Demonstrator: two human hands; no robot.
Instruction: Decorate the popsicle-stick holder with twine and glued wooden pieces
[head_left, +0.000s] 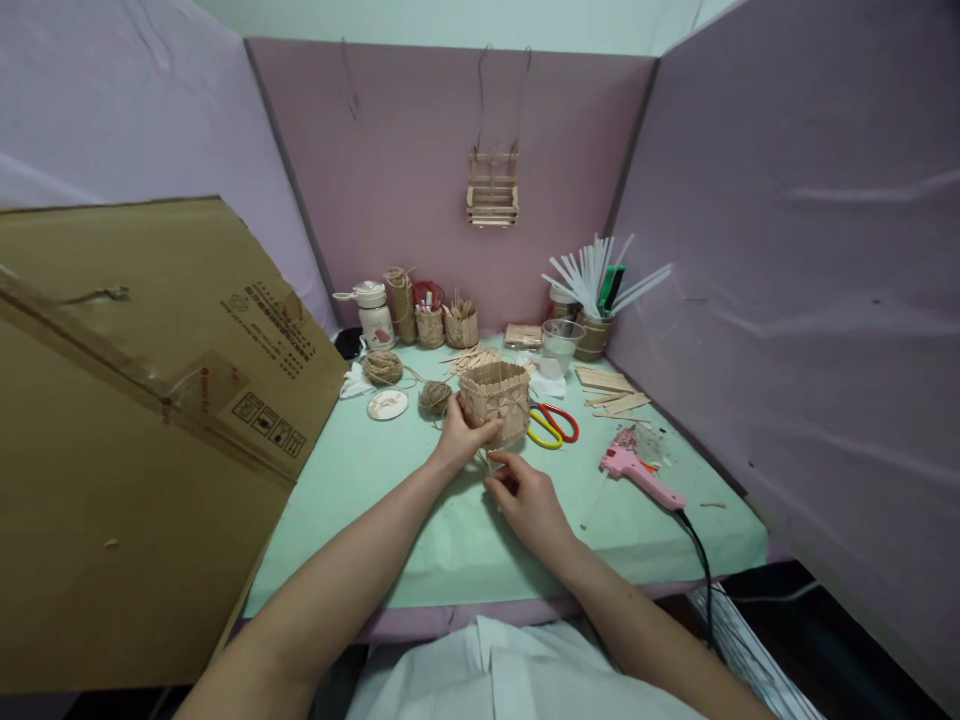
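My left hand [459, 440] is closed around the lower left side of a small wooden-stick basket [496, 395], its thumb across the front. The basket is held up a little above the table, its open top tipped towards me. My right hand [529, 495] is just below the basket, thumb and forefinger pinched together. A thin pale strand seems to run from the basket's underside to those fingertips, but it is too small to name. Behind the basket on the right lie scissors [553, 425] with red and yellow handles. A ball of twine [434, 397] sits behind my left hand.
On the right rests a pink hot glue gun [641, 475], its cord over the table edge. Wooden sticks [611, 385], a plastic cup [561, 343] and a holder of white glue sticks [595, 335] stand behind. A large cardboard sheet [150, 450] blocks the left side.
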